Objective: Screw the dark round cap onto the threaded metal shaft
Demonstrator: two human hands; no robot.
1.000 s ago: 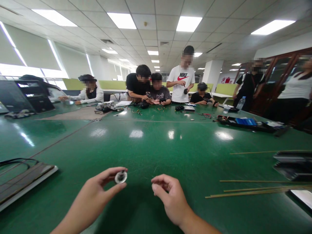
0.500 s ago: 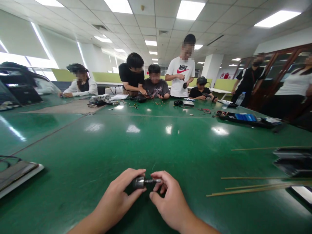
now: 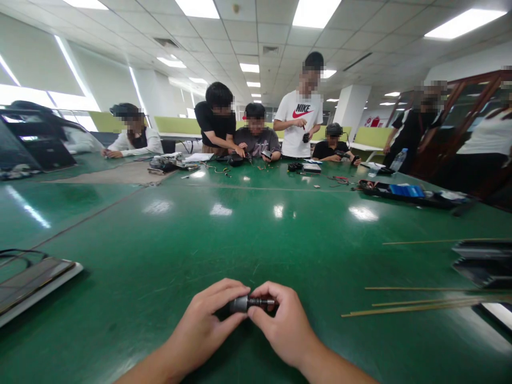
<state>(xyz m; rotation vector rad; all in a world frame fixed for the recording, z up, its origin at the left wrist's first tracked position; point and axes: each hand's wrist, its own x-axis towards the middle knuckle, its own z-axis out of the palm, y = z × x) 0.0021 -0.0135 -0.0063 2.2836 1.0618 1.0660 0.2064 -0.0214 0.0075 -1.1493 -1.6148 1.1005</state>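
Observation:
Just above the near part of the green table (image 3: 192, 240), my left hand (image 3: 214, 320) pinches a dark metal cylinder (image 3: 239, 304) between thumb and fingers. A thinner ribbed shaft (image 3: 262, 302) with a bright metal end projects from the cylinder toward the right. My right hand (image 3: 282, 320) has its thumb and index finger closed around this shaft, close to where it meets the cylinder. Both hands nearly touch, and the part lies level between them.
Thin yellowish sticks (image 3: 404, 308) and black trays (image 3: 484, 261) lie at the right. A flat device (image 3: 36, 282) with a white edge is at the left. Across the table, several people work among tools, a long black case (image 3: 428, 198) and a bottle (image 3: 398, 160).
My right hand has closed its thumb and index finger on the shaft near the cylinder. Both hands and the part appear slightly farther right.

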